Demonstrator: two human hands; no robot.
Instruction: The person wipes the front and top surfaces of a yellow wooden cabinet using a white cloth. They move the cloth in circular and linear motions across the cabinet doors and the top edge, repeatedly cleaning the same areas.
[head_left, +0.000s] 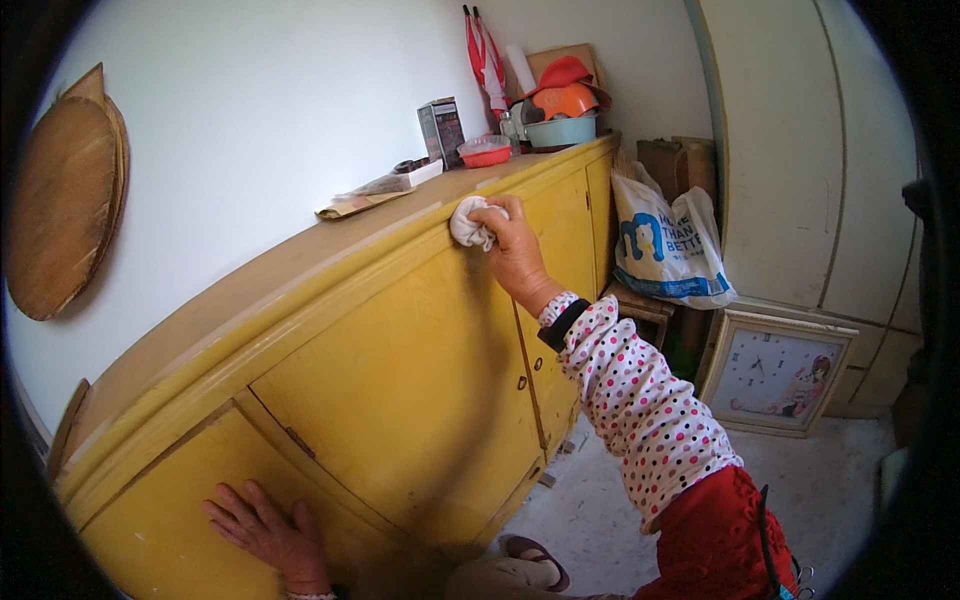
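My right hand (517, 247) grips a bunched white cloth (471, 223) and presses it against the upper front edge of a long yellow wooden cabinet (390, 375). A polka-dot sleeve cover with a black band wraps that forearm. Lower down on the left, my left hand (270, 529) has its fingers spread near a yellow front panel; whether it touches the panel I cannot tell. Two small ring pulls sit on the cabinet doors beneath my right arm.
On the cabinet top are papers (367, 199), a dark box (442, 131), a red plastic bowl (484, 151) and a light-blue basin (561, 131) holding caps. A stuffed plastic bag (667, 240) and a framed clock (776, 373) stand right. Round wooden boards (64, 206) hang on the wall.
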